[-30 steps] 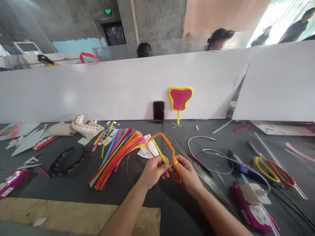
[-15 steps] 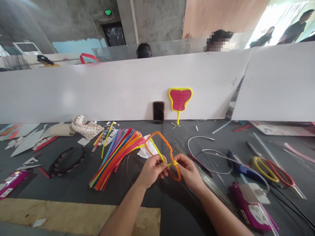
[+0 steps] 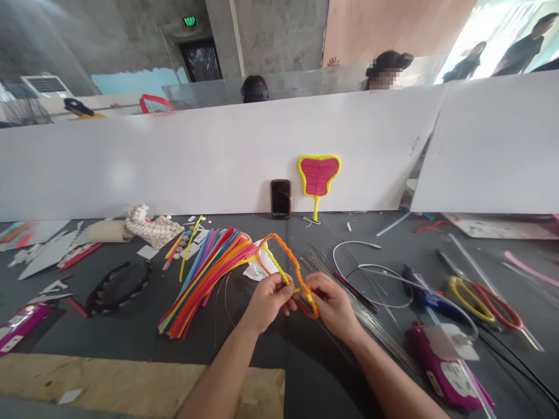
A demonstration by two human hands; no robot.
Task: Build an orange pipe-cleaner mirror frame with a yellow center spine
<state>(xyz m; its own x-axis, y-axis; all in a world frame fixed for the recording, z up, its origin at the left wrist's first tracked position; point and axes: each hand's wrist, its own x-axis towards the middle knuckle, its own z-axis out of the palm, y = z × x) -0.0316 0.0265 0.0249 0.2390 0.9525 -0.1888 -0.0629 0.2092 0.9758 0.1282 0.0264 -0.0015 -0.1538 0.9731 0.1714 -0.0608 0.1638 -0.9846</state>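
I had the left hand (image 3: pixel 271 299) pinching the yellow strand (image 3: pixel 276 263) between thumb and fingers and the right hand (image 3: pixel 329 299) pinching the near part of the orange loop (image 3: pixel 292 255), though the fingers hid how the two pieces met. The loop was held above the dark table (image 3: pixel 135 334), its long axis slanting from near right to far left, the rounded end pointing away from me. Beyond it, I saw a white paper (image 3: pixel 257 270) partly covered by the loop and the coloured stems (image 3: pixel 205 285).
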